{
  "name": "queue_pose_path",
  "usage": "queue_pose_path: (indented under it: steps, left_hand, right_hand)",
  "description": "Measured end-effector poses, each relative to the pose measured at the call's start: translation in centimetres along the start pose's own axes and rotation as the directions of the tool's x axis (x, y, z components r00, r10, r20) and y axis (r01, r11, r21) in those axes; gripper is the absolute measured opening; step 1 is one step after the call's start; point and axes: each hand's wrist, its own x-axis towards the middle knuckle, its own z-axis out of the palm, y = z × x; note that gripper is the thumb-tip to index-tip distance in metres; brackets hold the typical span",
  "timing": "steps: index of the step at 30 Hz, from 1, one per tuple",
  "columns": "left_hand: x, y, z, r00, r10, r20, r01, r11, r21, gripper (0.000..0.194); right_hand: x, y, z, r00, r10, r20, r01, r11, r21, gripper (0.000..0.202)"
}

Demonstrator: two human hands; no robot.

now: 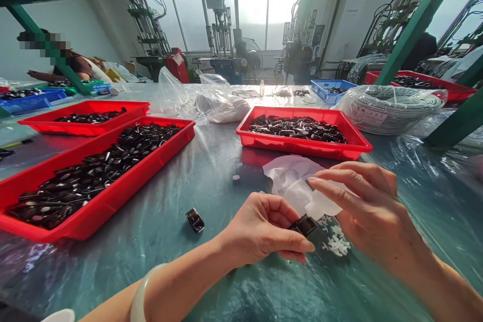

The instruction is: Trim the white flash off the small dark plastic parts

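Note:
My left hand (269, 229) grips a small black plastic part (304, 225) between thumb and fingers. My right hand (372, 206) is raised just to the right of it, fingers spread over crumpled white sheets (294, 181); nothing shows between them. A pile of small white pieces (337, 242) lies on the table below my right hand. Another black part (195, 220) rests by itself to the left of my left hand. One white piece (236, 177) sits alone farther back.
Red trays of black parts stand at the left (94, 211), behind it (90, 131) and at the centre back (302, 151). A wrapped cable coil (392, 108) lies back right. Green frame bars (426, 20) cross the view. A person sits far left.

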Motion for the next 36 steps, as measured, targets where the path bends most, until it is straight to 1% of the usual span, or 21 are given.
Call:
queue_pose_path:
  steps: [4, 10, 14, 20, 26, 31, 36]
  left_hand:
    - [0.01, -0.06, 0.01, 1.000, 0.012, 0.000, -0.012, 1.000, -0.010, 0.033]
    - [-0.04, 0.06, 0.05, 1.000, -0.016, -0.017, 0.016, 1.000, -0.011, 0.034]
    - [-0.16, 0.03, 0.06, 1.000, -0.010, -0.006, 0.009, 0.999, -0.034, 0.035]
    - [-0.22, 0.01, -0.03, 1.000, 0.001, 0.000, -0.001, 0.999, -0.040, 0.027]
    - [-0.08, -0.04, -0.11, 1.000, 0.010, 0.000, -0.010, 0.999, -0.046, 0.025]
    - [-0.15, -0.25, -0.23, 1.000, 0.025, 0.015, -0.024, 0.999, -0.031, 0.027]
    - [-0.14, -0.24, -0.28, 1.000, 0.023, 0.019, -0.022, 0.999, -0.038, 0.025]
  right_hand:
    - [0.00, -0.15, -0.05, 1.000, 0.001, -0.003, -0.001, 1.000, -0.002, 0.035]
    - [0.18, -0.18, -0.14, 1.000, 0.004, 0.002, -0.004, 0.999, 0.043, 0.039]
    - [0.10, 0.00, -0.07, 1.000, -0.013, -0.002, 0.013, 0.996, 0.083, 0.039]
    - [0.06, 0.21, -0.18, 0.999, -0.042, -0.001, 0.042, 0.994, 0.100, 0.043]
    - [0.13, 0.23, -0.17, 0.999, -0.027, -0.020, 0.030, 0.993, 0.118, 0.039]
    - [0.14, 0.34, -0.22, 0.999, -0.039, -0.015, 0.041, 0.989, 0.139, 0.039]
    - [0.21, 0.46, -0.34, 0.998, -0.058, -0.010, 0.059, 0.985, 0.161, 0.040]
